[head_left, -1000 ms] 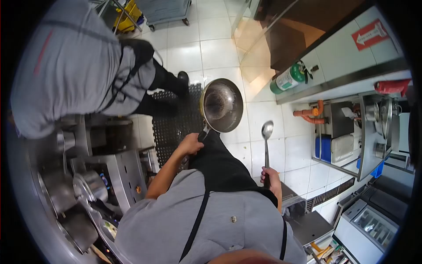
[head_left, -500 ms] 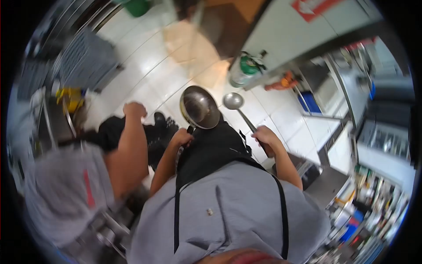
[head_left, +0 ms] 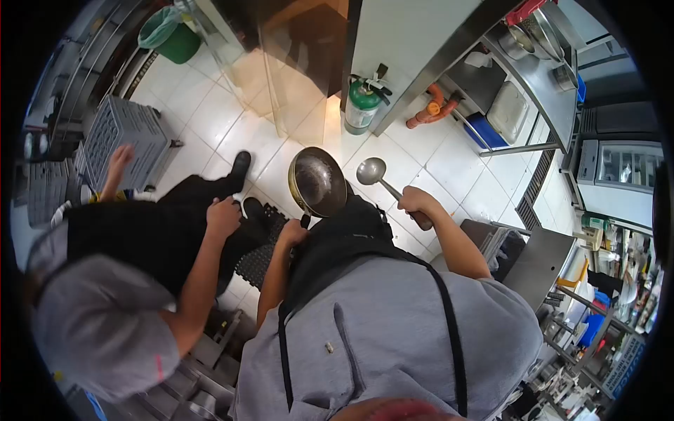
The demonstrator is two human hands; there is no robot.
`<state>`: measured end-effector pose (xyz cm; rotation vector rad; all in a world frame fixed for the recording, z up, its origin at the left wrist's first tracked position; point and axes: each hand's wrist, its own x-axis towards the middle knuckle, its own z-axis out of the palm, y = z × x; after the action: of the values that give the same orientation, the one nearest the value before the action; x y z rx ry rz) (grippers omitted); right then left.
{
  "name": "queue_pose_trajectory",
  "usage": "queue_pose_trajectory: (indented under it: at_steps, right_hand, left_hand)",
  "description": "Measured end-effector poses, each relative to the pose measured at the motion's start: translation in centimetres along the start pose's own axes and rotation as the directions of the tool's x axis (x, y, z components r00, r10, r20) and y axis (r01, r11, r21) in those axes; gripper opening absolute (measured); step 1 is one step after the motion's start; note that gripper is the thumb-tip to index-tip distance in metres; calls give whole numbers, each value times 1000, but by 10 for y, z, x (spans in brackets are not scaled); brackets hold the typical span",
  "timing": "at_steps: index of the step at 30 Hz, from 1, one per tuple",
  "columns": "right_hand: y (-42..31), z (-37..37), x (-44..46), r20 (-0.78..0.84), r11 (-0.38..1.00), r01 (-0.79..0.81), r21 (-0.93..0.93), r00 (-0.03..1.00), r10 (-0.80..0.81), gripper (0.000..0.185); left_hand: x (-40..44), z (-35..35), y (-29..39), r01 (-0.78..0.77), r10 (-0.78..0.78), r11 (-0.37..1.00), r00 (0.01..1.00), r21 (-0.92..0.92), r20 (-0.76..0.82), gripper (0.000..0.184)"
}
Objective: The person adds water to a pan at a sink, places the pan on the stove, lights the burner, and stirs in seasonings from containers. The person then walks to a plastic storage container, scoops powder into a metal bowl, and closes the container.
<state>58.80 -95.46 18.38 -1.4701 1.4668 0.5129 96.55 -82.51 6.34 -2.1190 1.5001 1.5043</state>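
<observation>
My left hand (head_left: 293,232) is closed round the dark handle of a frying pan (head_left: 317,181). The pan is held out in front of my black apron (head_left: 337,245), its worn, brownish inside showing. My right hand (head_left: 417,201) grips a ladle (head_left: 371,170) by its long handle, whose brown end sticks out below my fist. The ladle's round metal bowl points away from me, just right of the pan and apart from it. Tiled floor shows beneath both.
A co-worker (head_left: 105,302) in a grey shirt stands close on my left. Grey dish racks (head_left: 126,140) and a green bin (head_left: 170,38) are at far left. A green gas cylinder (head_left: 361,105) stands ahead by the wall. Steel tables (head_left: 540,270) line the right side.
My view has turned, and the surroundings have shifted with it. The co-worker's arms have changed position and a second hand now shows. I still hold the frying pan and ladle.
</observation>
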Motion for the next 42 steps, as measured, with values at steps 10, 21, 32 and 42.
queue_pose_trajectory:
  at_steps: [10,21,32,42]
  right_hand:
    - [-10,146,-5,28,905,136,-403,990,-136,28]
    - [-180,260,-57,302,880,320,-351,928,-217,18]
    - [-584,366,-25,225,522,834,-178,551,-803,44]
    - [-979,418,-5,333,440,711,548,297,-895,73]
  left_hand:
    - [-166,133,-131,35,-48,991,994,-130,-101,33]
    - [-316,200,-266,23,-515,77,857,-997,-20,17]
    - [-356,-6,-404,-345,-665,-183,733,-921,-142,14]
    - [-421,-256,-531,-672,-764,-68,510,-738,-394,16]
